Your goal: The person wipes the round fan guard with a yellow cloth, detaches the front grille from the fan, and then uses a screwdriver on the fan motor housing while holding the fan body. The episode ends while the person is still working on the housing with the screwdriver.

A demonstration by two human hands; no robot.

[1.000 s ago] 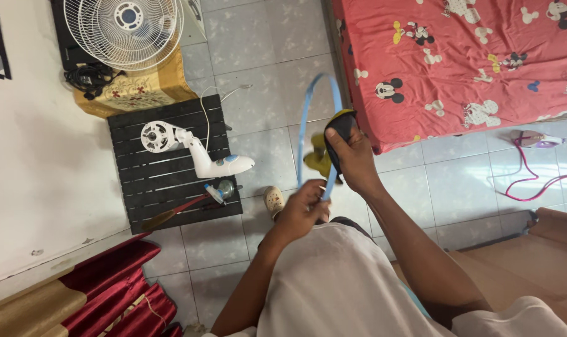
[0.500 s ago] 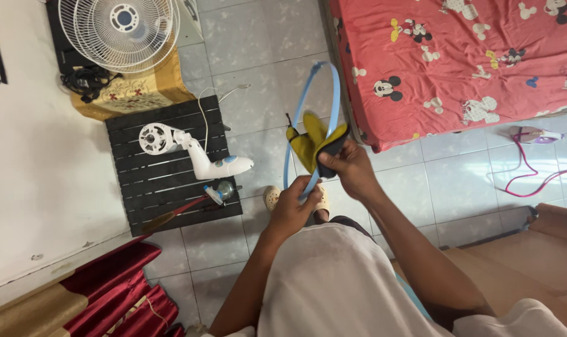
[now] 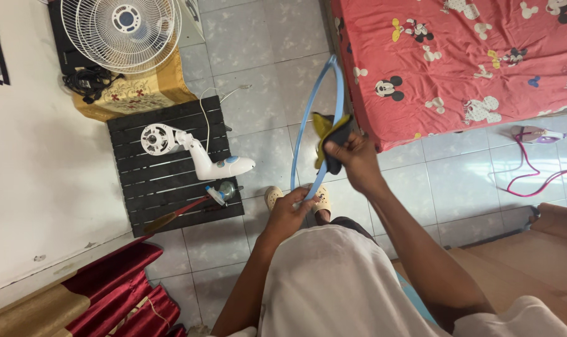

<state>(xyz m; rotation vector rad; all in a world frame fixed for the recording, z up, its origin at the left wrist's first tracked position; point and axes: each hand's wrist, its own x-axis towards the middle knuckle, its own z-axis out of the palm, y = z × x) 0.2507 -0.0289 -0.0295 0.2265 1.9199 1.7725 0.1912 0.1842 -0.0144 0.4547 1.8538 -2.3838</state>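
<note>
I hold a light blue plastic ring [image 3: 305,118], a fan guard rim, upright in front of me. My left hand [image 3: 289,212] grips its lower edge. My right hand [image 3: 355,159] presses a yellow and dark cloth [image 3: 329,134] against the ring's right side, about halfway up. Both hands are above the tiled floor, close to my feet in pale sandals [image 3: 273,197].
A white fan body with motor [image 3: 193,153] lies on a black slatted mat [image 3: 165,181] to the left, beside a screwdriver [image 3: 183,212]. A white wire fan grille [image 3: 124,28] stands at top left. A red printed mattress [image 3: 458,62] fills the upper right. An iron [image 3: 536,134] with pink cord lies right.
My right hand and the cloth have slid up and around the ring's right side. The ring has tilted slightly. My left hand keeps its grip at the bottom.
</note>
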